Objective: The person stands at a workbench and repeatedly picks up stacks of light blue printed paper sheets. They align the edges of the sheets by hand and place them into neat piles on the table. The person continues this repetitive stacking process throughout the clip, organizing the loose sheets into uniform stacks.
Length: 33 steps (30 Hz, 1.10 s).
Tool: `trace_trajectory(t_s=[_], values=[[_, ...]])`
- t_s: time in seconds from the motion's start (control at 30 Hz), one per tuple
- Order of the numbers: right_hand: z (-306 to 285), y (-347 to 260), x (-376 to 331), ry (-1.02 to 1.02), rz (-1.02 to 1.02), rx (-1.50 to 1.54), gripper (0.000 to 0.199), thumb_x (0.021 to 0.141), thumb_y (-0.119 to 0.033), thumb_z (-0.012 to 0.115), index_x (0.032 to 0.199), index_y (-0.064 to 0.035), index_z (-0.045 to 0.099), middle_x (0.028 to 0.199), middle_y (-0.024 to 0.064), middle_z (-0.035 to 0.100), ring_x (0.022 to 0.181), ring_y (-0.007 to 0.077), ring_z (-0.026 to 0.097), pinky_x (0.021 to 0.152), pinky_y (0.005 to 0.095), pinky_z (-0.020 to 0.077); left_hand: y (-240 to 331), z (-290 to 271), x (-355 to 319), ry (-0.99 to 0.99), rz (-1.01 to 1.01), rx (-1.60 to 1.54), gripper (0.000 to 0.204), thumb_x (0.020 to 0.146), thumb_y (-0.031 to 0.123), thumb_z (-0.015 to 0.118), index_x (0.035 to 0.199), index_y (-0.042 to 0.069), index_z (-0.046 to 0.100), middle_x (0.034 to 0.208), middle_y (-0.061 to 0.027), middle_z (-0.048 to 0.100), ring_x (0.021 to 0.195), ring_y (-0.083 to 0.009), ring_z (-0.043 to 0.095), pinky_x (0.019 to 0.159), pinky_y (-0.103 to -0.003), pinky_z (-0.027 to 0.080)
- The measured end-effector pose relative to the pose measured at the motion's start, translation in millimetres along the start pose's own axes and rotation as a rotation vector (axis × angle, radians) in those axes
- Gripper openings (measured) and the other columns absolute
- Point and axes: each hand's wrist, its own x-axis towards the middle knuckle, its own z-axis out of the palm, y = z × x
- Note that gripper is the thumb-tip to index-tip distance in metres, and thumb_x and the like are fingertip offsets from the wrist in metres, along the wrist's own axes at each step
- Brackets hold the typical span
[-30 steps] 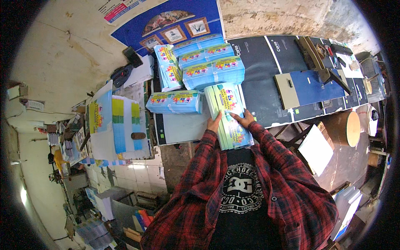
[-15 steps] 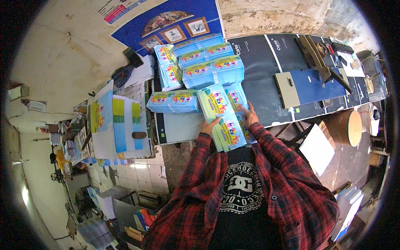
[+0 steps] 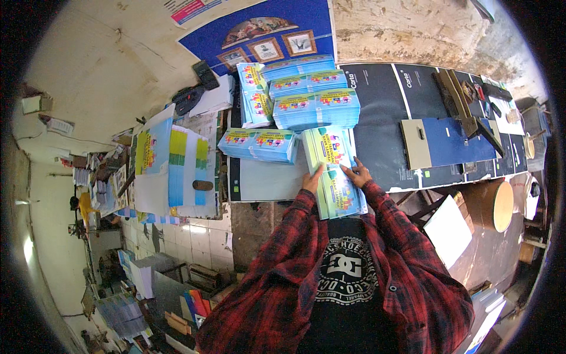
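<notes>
A stack of printed sheets [image 3: 335, 197], light blue and green with yellow patches and small coloured figures, lies at the table's front edge close to my chest. My left hand [image 3: 312, 179] holds its left edge, thumb on top and the other fingers partly hidden. On the opposite edge, my right hand [image 3: 358, 175] grips the stack with its thumb over the top sheet and its index finger along the side. Just left of it sits a low pile of matching sheets [image 3: 259, 145]. A taller pile [image 3: 317, 110] stands behind, beside an upright-looking batch [image 3: 254, 97].
Dark boards [image 3: 377, 118] cover the tabletop. To the right lie a blue-and-beige panel [image 3: 448, 141] and a dark metal bar tool [image 3: 457, 103]. A side table at left bears blue-green printed sheets [image 3: 177, 159]. A round brown drum [image 3: 501, 206] stands below the right edge.
The sheets, which lay as two overlapping, offset piles, are now lined up in a single stack. Both hands have stayed at its sides, and the view has shifted slightly.
</notes>
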Motion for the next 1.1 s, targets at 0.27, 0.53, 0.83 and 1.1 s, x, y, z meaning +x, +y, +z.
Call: trace_trajectory(t_s=[0.27, 0.53, 0.83, 1.1], values=[[-2.1, -27.8, -8.7, 0.023, 0.110, -0.008, 0.119, 0.063, -0.067, 0.074, 0.140, 0.0111, 0.027, 0.122, 0.0356, 0.051, 0.109, 0.0340, 0.059, 0.091, 0.0396, 0.0491, -17.8, -4.9, 14.0, -0.068, -0.003, -0.053, 0.049, 0.084, 0.039, 0.067, 0.111, -0.003, 0.063, 0.098, -0.0119, 0.068, 0.086, -0.0186, 0.067, 0.075, -0.031, 0.053], [2.7, -16.1, -6.1, 0.083, 0.021, -0.099, 0.115, 0.063, -0.064, 0.075, 0.138, 0.0114, 0.031, 0.118, 0.0324, 0.056, 0.109, 0.0334, 0.060, 0.092, 0.0404, 0.0485, -0.1, 1.4, 3.7, -0.054, 0.093, -0.022, 0.053, 0.082, 0.040, 0.070, 0.110, -0.004, 0.063, 0.098, -0.0131, 0.068, 0.090, -0.0209, 0.066, 0.079, -0.034, 0.053], [1.3, -6.2, -2.2, 0.075, -0.013, -0.049, 0.107, 0.066, -0.057, 0.077, 0.134, 0.0137, 0.035, 0.117, 0.0279, 0.059, 0.108, 0.0295, 0.060, 0.092, 0.0373, 0.0478, 7.3, -1.7, -11.7, 0.024, -0.036, -0.097, 0.052, 0.082, 0.040, 0.069, 0.113, -0.001, 0.062, 0.102, -0.0134, 0.067, 0.086, -0.0212, 0.066, 0.074, -0.034, 0.054], [5.5, -3.4, -3.4, 0.123, 0.034, -0.236, 0.083, 0.072, -0.046, 0.076, 0.135, -0.0025, 0.044, 0.129, 0.0187, 0.052, 0.118, 0.0332, 0.050, 0.096, 0.0424, 0.0419, -43.4, -60.8, 9.7, -0.131, -0.008, -0.357, 0.051, 0.082, 0.039, 0.070, 0.114, 0.000, 0.062, 0.099, -0.0105, 0.067, 0.084, -0.0183, 0.066, 0.073, -0.032, 0.054]])
